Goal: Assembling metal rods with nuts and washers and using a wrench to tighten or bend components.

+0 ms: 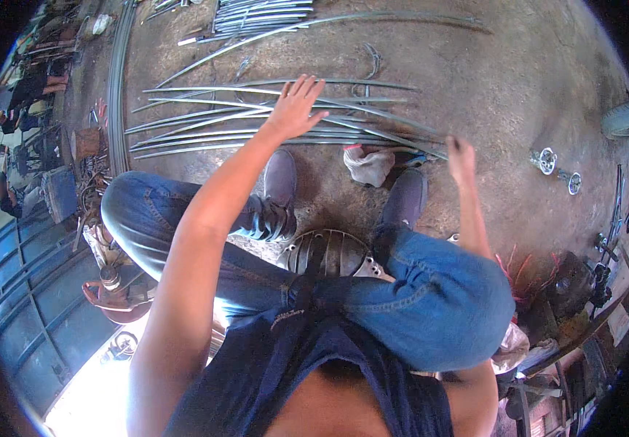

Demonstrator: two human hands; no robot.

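Long thin grey metal rods (249,137) lie crosswise on the floor ahead of my feet. Over them my left hand (296,109) is held flat with its fingers apart, holding nothing. At the rods' right ends, my right hand (461,159) is closed; one rod's end reaches close to it, but what lies inside the fingers is hidden. A whitish cloth glove (369,166) with a red edge rests between my shoes, near the rods. Whether my left palm touches a rod cannot be made out.
Farther off lies a bundle of short rods (260,16), with a long curved rod (329,20) before it. Long bars (118,87) run along the left. Two round metal parts (546,161) stand at right, and a tire (622,120) beyond. People (10,186) sit at far left.
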